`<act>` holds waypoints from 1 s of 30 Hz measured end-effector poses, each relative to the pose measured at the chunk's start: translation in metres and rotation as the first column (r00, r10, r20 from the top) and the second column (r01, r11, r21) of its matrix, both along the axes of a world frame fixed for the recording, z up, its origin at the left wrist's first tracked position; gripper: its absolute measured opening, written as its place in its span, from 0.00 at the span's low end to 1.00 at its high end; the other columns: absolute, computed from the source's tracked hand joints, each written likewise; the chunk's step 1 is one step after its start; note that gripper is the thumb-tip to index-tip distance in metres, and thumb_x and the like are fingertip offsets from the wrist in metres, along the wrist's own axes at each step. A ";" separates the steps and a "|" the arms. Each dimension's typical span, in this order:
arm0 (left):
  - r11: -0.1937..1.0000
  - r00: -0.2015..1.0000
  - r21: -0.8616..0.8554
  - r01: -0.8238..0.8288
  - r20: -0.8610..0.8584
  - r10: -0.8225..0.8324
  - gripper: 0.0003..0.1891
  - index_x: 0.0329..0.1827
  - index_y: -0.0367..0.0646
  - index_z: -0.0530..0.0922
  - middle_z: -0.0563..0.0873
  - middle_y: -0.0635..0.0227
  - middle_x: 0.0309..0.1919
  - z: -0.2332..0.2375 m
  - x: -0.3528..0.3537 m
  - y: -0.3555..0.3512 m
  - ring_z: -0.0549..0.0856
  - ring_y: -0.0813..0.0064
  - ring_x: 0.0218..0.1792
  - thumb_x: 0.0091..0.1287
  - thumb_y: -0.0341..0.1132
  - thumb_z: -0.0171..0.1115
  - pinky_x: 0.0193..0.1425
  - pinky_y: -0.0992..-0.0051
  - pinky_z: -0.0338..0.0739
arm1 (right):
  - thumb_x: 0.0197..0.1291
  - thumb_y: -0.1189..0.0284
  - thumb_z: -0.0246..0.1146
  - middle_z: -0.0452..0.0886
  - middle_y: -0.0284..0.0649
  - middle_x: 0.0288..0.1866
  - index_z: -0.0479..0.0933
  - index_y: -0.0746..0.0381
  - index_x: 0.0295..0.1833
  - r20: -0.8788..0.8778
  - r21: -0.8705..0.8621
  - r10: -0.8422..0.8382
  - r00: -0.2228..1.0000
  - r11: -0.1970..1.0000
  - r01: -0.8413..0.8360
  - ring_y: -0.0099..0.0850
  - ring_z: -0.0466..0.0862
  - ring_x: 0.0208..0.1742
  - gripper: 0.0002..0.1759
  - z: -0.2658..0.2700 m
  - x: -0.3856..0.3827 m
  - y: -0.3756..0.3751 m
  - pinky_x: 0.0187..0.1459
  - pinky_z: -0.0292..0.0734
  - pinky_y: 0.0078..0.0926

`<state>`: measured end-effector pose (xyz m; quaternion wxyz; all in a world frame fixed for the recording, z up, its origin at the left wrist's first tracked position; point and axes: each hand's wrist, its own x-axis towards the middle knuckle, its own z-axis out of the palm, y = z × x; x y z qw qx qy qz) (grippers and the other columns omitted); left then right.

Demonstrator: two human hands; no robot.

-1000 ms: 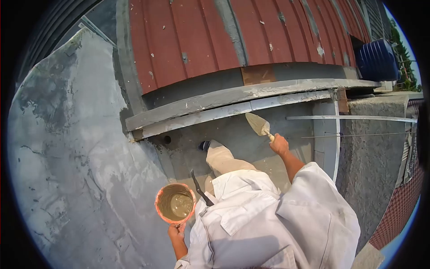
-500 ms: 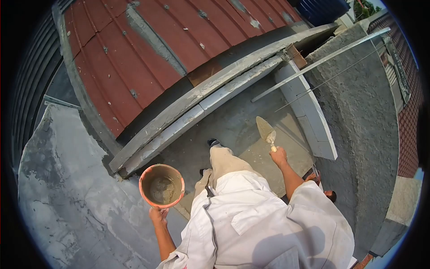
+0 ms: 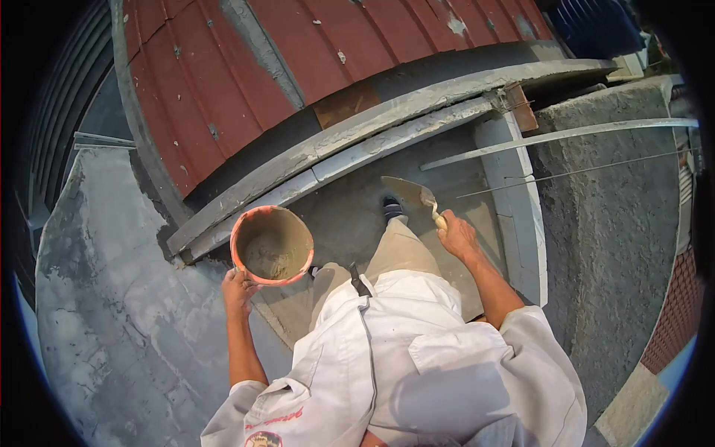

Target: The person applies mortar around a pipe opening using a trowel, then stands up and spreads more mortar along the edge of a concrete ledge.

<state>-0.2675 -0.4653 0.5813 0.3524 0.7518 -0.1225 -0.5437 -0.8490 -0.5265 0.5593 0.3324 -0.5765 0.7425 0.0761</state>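
Observation:
My left hand [image 3: 238, 289] grips the rim of an orange bucket [image 3: 237, 246] at its lower left side. Wet grey mortar [image 3: 269, 257] lies in the bottom of the bucket, and its inner wall is smeared with it. In my right hand [image 3: 458, 236] is a pointed trowel [image 3: 406, 191], held by its pale handle, with the blade pointing up and to the left. Some mortar sticks to the blade near the handle. The trowel is over the floor close to my foot, apart from the bucket.
A low wall of pale blocks [image 3: 313, 176] runs in front of me beneath a red metal roof [image 3: 223, 97]. Another block wall [image 3: 525, 216] stands to the right, with a long metal bar [image 3: 566, 135] across it. Rough grey plaster [image 3: 596, 223] lies beyond. A smooth grey slab [image 3: 112, 283] is on the left.
The trowel has swung toward the left, its blade now lying more sideways. The bucket has risen slightly in view. My viewpoint has shifted, and the person seen below my right arm is out of sight.

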 end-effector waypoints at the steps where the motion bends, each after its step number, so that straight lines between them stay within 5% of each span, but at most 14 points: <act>1: 1.000 1.000 0.002 0.001 0.028 -0.001 0.14 0.48 0.41 0.78 0.88 0.67 0.33 0.013 -0.022 -0.017 0.86 0.74 0.27 0.79 0.44 0.62 0.34 0.71 0.86 | 0.62 0.65 0.72 0.87 0.49 0.47 0.75 0.57 0.61 0.039 -0.099 0.115 0.993 0.989 -0.111 0.53 0.87 0.52 0.23 0.006 -0.002 -0.021 0.52 0.81 0.52; 3: 0.999 0.994 -0.027 -0.031 0.103 0.033 0.19 0.45 0.42 0.79 0.86 0.68 0.30 0.016 -0.046 -0.038 0.86 0.75 0.25 0.81 0.51 0.59 0.31 0.71 0.85 | 0.63 0.66 0.71 0.86 0.47 0.44 0.74 0.54 0.61 0.095 -0.319 0.316 0.944 0.908 -0.272 0.51 0.88 0.48 0.22 0.017 -0.005 -0.060 0.49 0.81 0.51; 6: 0.998 0.990 -0.061 -0.008 0.141 0.016 0.21 0.44 0.43 0.79 0.87 0.68 0.32 0.033 -0.062 -0.059 0.87 0.76 0.27 0.82 0.53 0.56 0.31 0.70 0.84 | 0.64 0.66 0.70 0.84 0.44 0.43 0.74 0.54 0.60 0.105 -0.362 0.524 0.845 0.812 -0.458 0.49 0.88 0.46 0.21 0.045 0.010 -0.115 0.47 0.82 0.50; 13: 0.988 0.991 -0.150 0.026 0.136 -0.005 0.19 0.42 0.44 0.79 0.86 0.71 0.28 0.054 -0.101 -0.073 0.85 0.79 0.24 0.80 0.52 0.61 0.27 0.74 0.83 | 0.64 0.63 0.71 0.87 0.49 0.45 0.74 0.57 0.57 0.257 -0.291 0.529 0.809 0.840 -0.457 0.52 0.88 0.49 0.21 0.070 0.053 -0.132 0.51 0.82 0.51; 19: 0.983 0.977 -0.153 0.101 0.201 -0.069 0.13 0.42 0.39 0.79 0.84 0.70 0.28 0.063 -0.121 -0.083 0.84 0.79 0.23 0.74 0.41 0.69 0.25 0.73 0.82 | 0.62 0.64 0.72 0.87 0.47 0.45 0.75 0.55 0.59 0.138 -0.241 0.659 0.739 0.746 -0.621 0.51 0.87 0.50 0.22 0.088 0.084 -0.118 0.49 0.82 0.51; 25: 0.983 0.890 -0.095 0.155 0.445 -0.097 0.16 0.34 0.39 0.80 0.81 0.73 0.22 0.057 -0.102 -0.081 0.81 0.80 0.22 0.71 0.43 0.73 0.21 0.73 0.74 | 0.62 0.71 0.65 0.85 0.50 0.39 0.77 0.60 0.55 -0.067 -0.413 0.854 0.515 0.446 -0.794 0.47 0.88 0.41 0.15 0.079 0.151 -0.121 0.41 0.85 0.42; 30: 0.950 0.687 -0.031 0.311 0.698 -0.202 0.20 0.33 0.32 0.83 0.83 0.53 0.22 0.085 -0.103 -0.102 0.80 0.63 0.24 0.72 0.45 0.71 0.35 0.63 0.76 | 0.67 0.73 0.60 0.85 0.48 0.38 0.78 0.68 0.55 -0.339 -0.450 0.894 0.293 0.119 -0.885 0.42 0.88 0.38 0.14 0.078 0.242 -0.113 0.36 0.84 0.41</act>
